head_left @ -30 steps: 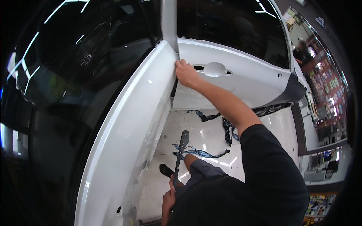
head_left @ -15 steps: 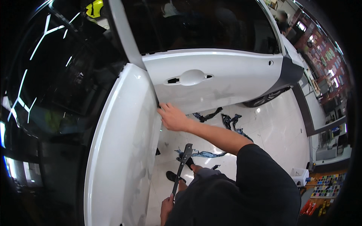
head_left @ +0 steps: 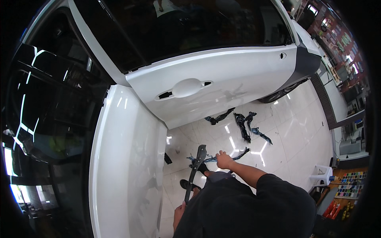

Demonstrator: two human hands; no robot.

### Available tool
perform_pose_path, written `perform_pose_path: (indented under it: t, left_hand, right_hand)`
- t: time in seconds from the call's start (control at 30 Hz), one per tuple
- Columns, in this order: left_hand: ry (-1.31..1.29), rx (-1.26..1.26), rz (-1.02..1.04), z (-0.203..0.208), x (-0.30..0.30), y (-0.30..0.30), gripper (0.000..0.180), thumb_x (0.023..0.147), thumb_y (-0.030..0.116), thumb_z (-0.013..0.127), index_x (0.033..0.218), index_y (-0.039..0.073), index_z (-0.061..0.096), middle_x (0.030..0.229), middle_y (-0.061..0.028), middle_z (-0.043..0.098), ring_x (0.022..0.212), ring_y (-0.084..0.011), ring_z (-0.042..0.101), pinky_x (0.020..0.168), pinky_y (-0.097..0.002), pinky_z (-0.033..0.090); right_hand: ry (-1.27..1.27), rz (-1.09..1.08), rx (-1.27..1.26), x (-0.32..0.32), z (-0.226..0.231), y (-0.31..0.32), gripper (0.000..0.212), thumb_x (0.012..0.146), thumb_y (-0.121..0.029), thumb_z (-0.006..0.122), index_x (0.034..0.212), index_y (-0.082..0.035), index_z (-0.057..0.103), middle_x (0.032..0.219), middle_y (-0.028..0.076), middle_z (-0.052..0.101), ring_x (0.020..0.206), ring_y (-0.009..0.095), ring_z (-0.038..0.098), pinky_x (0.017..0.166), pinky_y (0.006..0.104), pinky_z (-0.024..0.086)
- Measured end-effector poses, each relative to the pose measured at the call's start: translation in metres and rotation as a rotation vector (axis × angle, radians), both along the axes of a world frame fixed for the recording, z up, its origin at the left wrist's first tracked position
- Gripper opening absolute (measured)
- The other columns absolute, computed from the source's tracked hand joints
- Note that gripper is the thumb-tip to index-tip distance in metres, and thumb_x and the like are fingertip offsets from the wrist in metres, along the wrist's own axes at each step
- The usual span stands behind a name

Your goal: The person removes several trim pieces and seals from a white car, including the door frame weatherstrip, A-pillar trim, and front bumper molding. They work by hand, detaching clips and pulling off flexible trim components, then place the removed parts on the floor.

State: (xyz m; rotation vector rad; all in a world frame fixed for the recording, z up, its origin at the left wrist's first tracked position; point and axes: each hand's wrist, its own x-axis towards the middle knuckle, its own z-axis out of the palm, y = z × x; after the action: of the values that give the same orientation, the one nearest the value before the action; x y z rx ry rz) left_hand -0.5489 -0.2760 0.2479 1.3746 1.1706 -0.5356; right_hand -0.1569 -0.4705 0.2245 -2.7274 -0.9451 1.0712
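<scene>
My left hand (head_left: 179,213) is closed around the lower end of a long, dark flat trim strip (head_left: 193,174), which stands up at a slant and widens at its top. My right hand (head_left: 225,160) hangs over the floor in front of my body, its fingers loosely apart and nothing seen in them. It is clear of the car. Beyond it is a white car door (head_left: 222,81) with an oval handle recess (head_left: 187,88) and dark slots at both sides. At my left stands another white door panel (head_left: 127,166), meeting the first at an angle.
Crumpled dark film strips (head_left: 242,127) lie on the glossy tiled floor (head_left: 293,127). A dark wheel (head_left: 283,93) shows under the car at right. Farther right are a white stool (head_left: 320,174) and a board of coloured samples (head_left: 351,184).
My right hand has left the seam between the two panels and come down and to the right, over the floor. My left hand keeps the trim strip. The view has shifted slightly.
</scene>
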Motion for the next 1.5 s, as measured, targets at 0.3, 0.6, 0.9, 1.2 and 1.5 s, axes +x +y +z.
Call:
perform_pose_path:
  t: [0.3,0.6,0.9,1.2,1.5]
  left_hand:
    - [0.011,-0.006,0.038,-0.007,0.01,-0.005,0.069,0.101,0.055,0.041,0.087,-0.008,0.066,0.069,-0.0159,0.062,0.065,-0.0253,0.055,0.064,-0.04,0.044]
    - [0.035,0.113,-0.049,0.031,0.025,-0.022,0.071,0.096,0.061,0.047,0.092,-0.006,0.07,0.072,-0.0159,0.066,0.07,-0.0247,0.064,0.068,-0.038,0.048]
    - [-0.05,0.197,-0.184,0.042,-0.033,-0.051,0.071,0.094,0.065,0.044,0.091,-0.001,0.072,0.087,-0.0244,0.069,0.088,-0.041,0.066,0.078,-0.0462,0.051]
    - [-0.303,0.293,-0.162,0.041,-0.165,-0.109,0.065,0.081,0.071,0.061,0.1,0.01,0.073,0.096,-0.0175,0.071,0.093,-0.0366,0.066,0.081,-0.0441,0.052]
    - [-0.137,0.769,-0.09,0.087,-0.3,-0.174,0.021,0.077,0.03,0.069,0.08,0.009,0.071,0.082,-0.0137,0.07,0.086,-0.0347,0.069,0.074,-0.0472,0.052]
  right_hand:
    - [-0.119,-0.153,0.035,0.065,-0.007,-0.014,0.041,0.082,-0.017,0.056,0.116,0.007,0.055,0.119,0.031,0.053,0.11,0.046,0.056,0.096,0.0494,0.049]
    - [0.098,0.335,0.102,0.016,0.009,0.048,0.057,0.081,-0.022,0.062,0.132,-0.001,0.049,0.126,0.027,0.053,0.111,0.045,0.057,0.092,0.0518,0.051]
    - [0.313,1.274,0.336,-0.162,0.058,0.095,0.057,0.085,-0.034,0.066,0.136,-0.011,0.053,0.132,0.017,0.057,0.125,0.037,0.053,0.094,0.0574,0.046]
    - [0.217,1.145,0.304,-0.306,0.077,0.034,0.03,0.08,-0.018,0.061,0.109,-0.017,0.07,0.095,0.013,0.071,0.092,0.032,0.068,0.078,0.0498,0.052]
    - [0.384,0.957,0.405,-0.365,0.078,-0.043,0.039,0.076,0.001,0.058,0.113,-0.006,0.068,0.1,0.019,0.07,0.097,0.036,0.069,0.086,0.0415,0.053]
